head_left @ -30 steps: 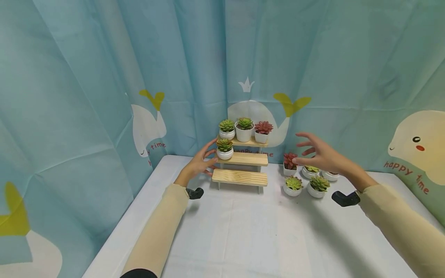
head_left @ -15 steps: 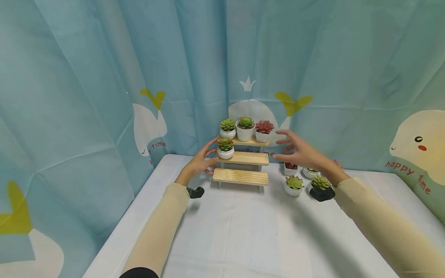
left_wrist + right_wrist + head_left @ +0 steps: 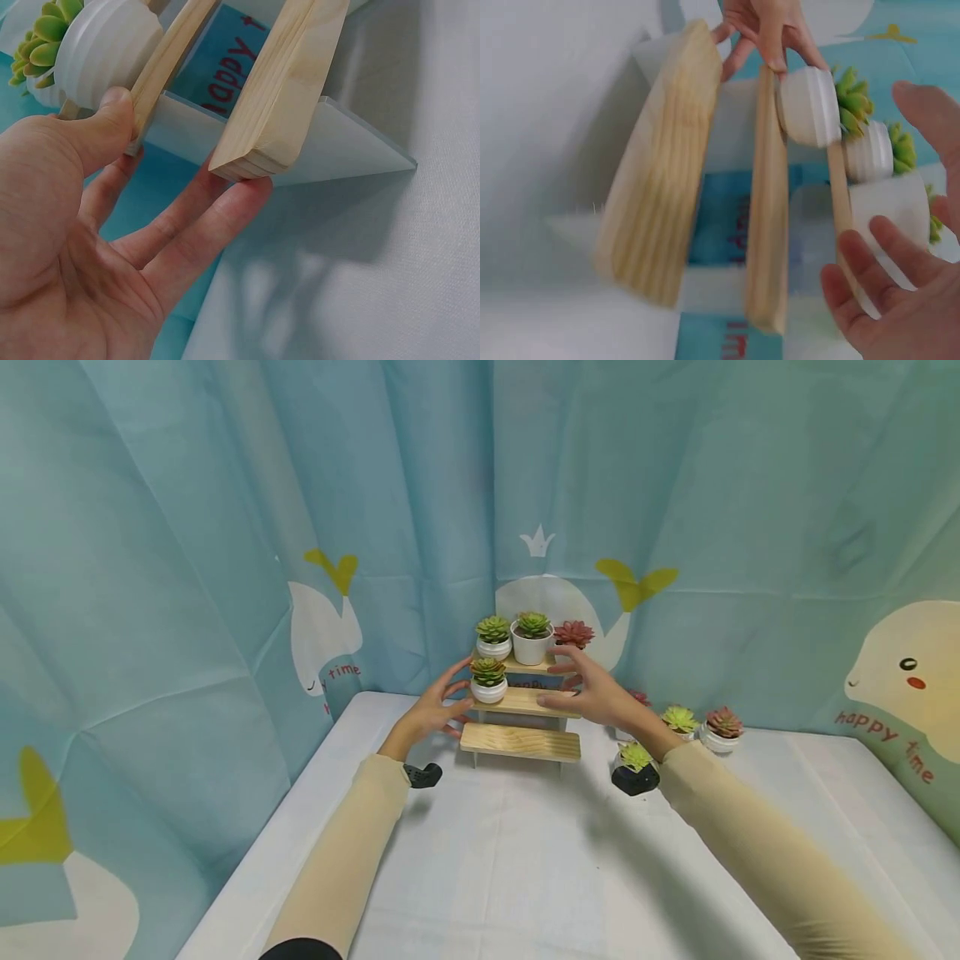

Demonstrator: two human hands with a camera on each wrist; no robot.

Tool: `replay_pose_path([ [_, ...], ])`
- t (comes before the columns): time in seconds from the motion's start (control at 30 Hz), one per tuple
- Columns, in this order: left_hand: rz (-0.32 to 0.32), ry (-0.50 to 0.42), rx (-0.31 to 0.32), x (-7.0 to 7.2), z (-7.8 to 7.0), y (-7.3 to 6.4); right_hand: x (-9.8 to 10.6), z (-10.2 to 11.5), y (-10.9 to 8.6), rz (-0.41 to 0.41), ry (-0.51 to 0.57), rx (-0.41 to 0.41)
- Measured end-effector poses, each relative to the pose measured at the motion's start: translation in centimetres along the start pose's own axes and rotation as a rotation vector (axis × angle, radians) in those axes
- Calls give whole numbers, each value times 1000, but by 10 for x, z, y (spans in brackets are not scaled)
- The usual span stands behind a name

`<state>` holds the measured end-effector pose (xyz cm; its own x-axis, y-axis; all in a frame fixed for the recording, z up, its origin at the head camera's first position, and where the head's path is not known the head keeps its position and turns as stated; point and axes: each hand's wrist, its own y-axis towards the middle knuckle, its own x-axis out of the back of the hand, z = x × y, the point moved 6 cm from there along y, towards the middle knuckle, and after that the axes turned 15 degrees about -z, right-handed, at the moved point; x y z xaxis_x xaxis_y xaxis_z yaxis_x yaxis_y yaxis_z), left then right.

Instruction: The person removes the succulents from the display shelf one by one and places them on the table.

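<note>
A three-tier wooden plant stand [image 3: 521,742] stands at the back of the table. My left hand [image 3: 431,710] is at its left end; in the left wrist view the thumb and a finger pinch the middle board's end, with other fingertips at the lowest board. Close to that thumb, a succulent in a ribbed white pot [image 3: 489,692] sits on the middle tier. My right hand [image 3: 588,687], fingers apart and loosely bent, holds nothing before the stand's right side. Along the top tier are a green succulent [image 3: 493,629], a taller pot [image 3: 530,650] and a red succulent [image 3: 575,632], partly hidden.
Right of the stand, a yellow-green succulent [image 3: 680,719] and a red one [image 3: 724,722] stand on the white table [image 3: 525,860]. Another succulent [image 3: 635,753] is partly covered by the right wrist's black camera [image 3: 635,781]. A blue-green curtain [image 3: 420,485] hangs behind.
My right hand has moved left, from above the potted succulents on the table to the stand's right side. The left hand keeps its place; the plants on the stand have not moved.
</note>
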<state>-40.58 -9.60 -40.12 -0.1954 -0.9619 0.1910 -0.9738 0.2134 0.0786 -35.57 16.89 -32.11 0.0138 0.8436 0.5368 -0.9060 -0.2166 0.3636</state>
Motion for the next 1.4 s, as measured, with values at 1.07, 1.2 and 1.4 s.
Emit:
replay_pose_path([
  [1.07, 5, 5, -13, -1, 0, -2, -84, -8, 25, -100, 157, -89],
  [1.2, 6, 10, -20, -1, -1, -2, -86, -8, 26, -119, 120, -103],
  [1.4, 2, 19, -21, 0, -3, -3, -90, -6, 28, -142, 103, -105],
])
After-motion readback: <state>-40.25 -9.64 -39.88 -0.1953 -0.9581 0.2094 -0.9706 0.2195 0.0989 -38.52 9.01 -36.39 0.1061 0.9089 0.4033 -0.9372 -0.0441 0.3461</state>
